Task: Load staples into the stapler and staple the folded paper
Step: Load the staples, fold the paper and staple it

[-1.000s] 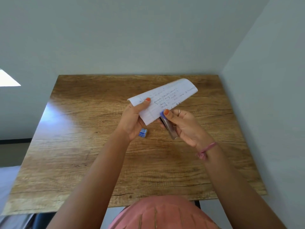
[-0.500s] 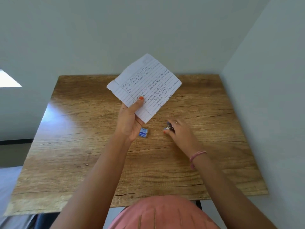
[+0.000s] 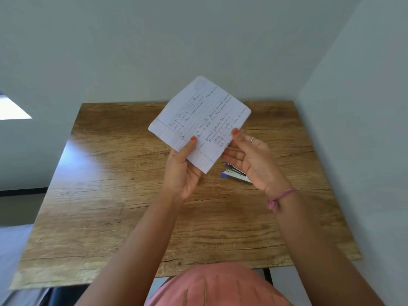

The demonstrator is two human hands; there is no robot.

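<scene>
Holding the folded paper (image 3: 199,124) above the table (image 3: 110,195), the left hand (image 3: 182,171) pinches its lower edge, the right hand (image 3: 251,160) its right edge; the stapler (image 3: 235,175) lies beneath the right palm.

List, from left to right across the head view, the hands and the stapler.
left hand → stapler → right hand, whose palm covers the stapler's right end. Both hands hold the folded paper above the table.
</scene>
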